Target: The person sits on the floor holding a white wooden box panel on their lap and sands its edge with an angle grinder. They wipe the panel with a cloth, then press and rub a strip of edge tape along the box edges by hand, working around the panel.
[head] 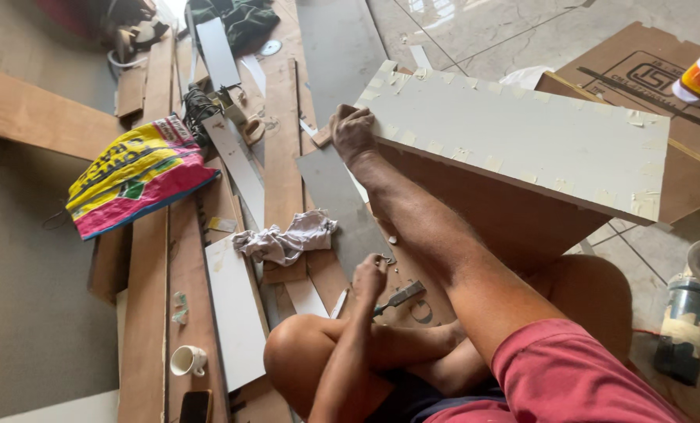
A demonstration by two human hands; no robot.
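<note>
I sit on the floor with a wooden box panel (pixel 522 133) tilted up in front of me; its face is white, with bits of tape along the edges and brown sides below. My right hand (pixel 352 133) grips the panel's upper left corner. Lower down, beside my bent knee, my left hand (pixel 369 276) is closed around a small chisel-like tool (pixel 401 296) whose metal blade points right, towards the panel's underside. A few small bits lie on the wood near the blade.
Long wooden planks (pixel 150 313) and white laminate strips (pixel 236 313) lie to the left. Among them are a yellow and pink bag (pixel 135 176), a crumpled cloth (pixel 287 239), a white cup (pixel 187 360) and a phone (pixel 196 406). A power tool (pixel 685 329) stands at the right, cardboard (pixel 640 63) behind.
</note>
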